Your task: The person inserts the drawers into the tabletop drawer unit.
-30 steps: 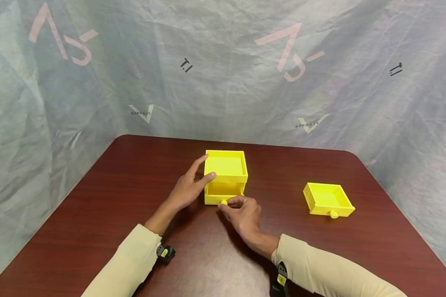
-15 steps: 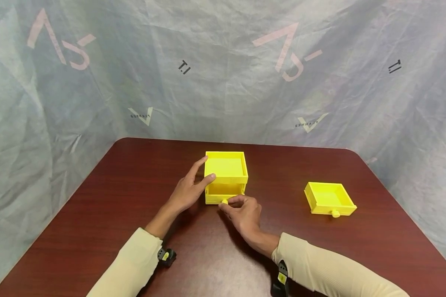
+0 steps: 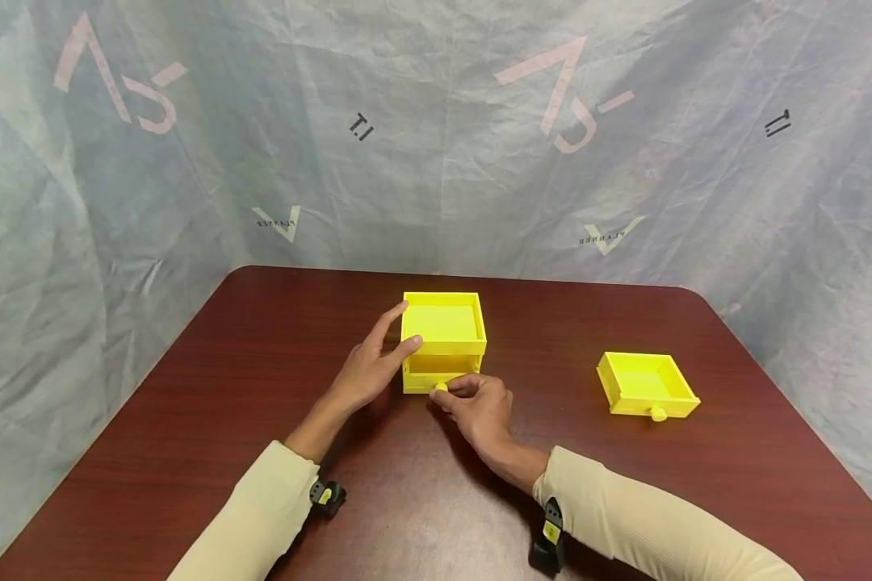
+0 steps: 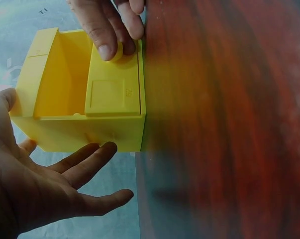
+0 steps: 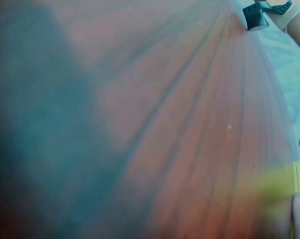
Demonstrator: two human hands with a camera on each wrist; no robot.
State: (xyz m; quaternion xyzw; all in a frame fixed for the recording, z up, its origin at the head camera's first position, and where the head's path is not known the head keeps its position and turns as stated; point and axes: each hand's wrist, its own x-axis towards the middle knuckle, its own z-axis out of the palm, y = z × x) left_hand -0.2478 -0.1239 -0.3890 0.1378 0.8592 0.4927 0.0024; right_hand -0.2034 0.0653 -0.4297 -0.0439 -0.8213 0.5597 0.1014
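Note:
A small yellow cabinet point(image 3: 445, 348) with a tray-like top stands mid-table. Its upper slot gapes, and the lower drawer point(image 4: 110, 92) sits in the bottom slot, its front about level with the cabinet's front. My right hand point(image 3: 483, 410) pinches that drawer's round knob point(image 3: 442, 387) between thumb and fingers. My left hand point(image 3: 363, 373) steadies the cabinet from the left: thumb on the top's front corner, index finger near the back corner, other fingers fairly straight along the side wall point(image 4: 80, 132). In the right wrist view only fingertips and a yellow edge show at the lower right.
A second yellow drawer point(image 3: 647, 386) with a round knob lies to the right on the dark red wooden table point(image 3: 211, 387). A grey printed cloth point(image 3: 436, 177) hangs behind the table. Black wrist cameras point(image 3: 329, 497) hang below both sleeves.
The lower drawer has slid slightly inward, with my right hand moving along on its knob. My left hand stays at the cabinet's side. The head view has shifted a little.

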